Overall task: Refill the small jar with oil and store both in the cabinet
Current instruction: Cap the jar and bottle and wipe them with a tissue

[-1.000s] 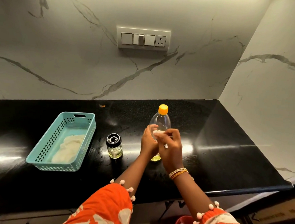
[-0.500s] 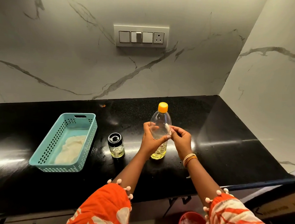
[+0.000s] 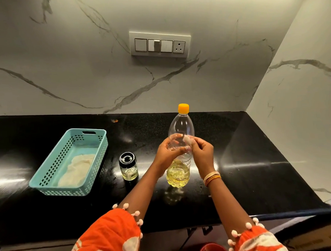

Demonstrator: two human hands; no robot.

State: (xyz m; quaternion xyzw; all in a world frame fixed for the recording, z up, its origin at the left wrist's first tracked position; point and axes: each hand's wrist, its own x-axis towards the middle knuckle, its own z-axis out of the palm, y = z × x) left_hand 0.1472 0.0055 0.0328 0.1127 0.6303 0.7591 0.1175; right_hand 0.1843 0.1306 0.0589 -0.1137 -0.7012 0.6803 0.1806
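i see the oil bottle upright on the black counter, my left hand curled around its middle, my right hand pinching a small white scrap; it looks light, thin, probably slippery, so hold mid-body.

a glossy black bench runs along the marble wall into a corner. on it stand a clear oil bottle with an orange cap, upright, a small glass jar with a black lid just to its left, and farther left a teal perforated basket holding a pale cloth.
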